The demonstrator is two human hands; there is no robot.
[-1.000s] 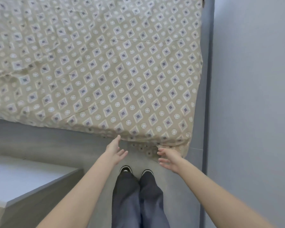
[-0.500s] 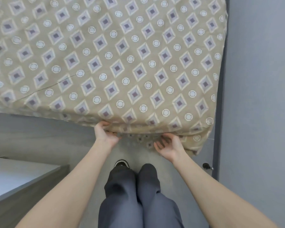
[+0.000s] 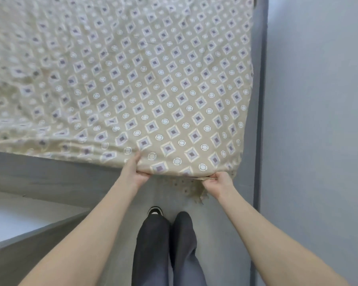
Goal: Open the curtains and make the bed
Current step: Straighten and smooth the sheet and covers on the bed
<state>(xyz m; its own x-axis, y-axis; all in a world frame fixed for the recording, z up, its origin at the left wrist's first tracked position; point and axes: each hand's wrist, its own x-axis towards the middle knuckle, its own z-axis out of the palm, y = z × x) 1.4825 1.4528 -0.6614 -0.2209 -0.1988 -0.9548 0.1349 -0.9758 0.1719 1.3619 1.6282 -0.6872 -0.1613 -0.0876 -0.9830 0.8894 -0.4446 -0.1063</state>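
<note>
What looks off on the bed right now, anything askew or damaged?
No damage shows. The cover is rumpled at the left and its near edge bunches in folds. Both hands, left and right, grip that edge near the right corner, where a loose flap hangs below it.

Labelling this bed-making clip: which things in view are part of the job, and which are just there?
Part of the job:
patterned bedspread
left hand, gripping its near edge
right hand, gripping its near corner

Just there:
grey wall
grey cabinet
floor
</note>
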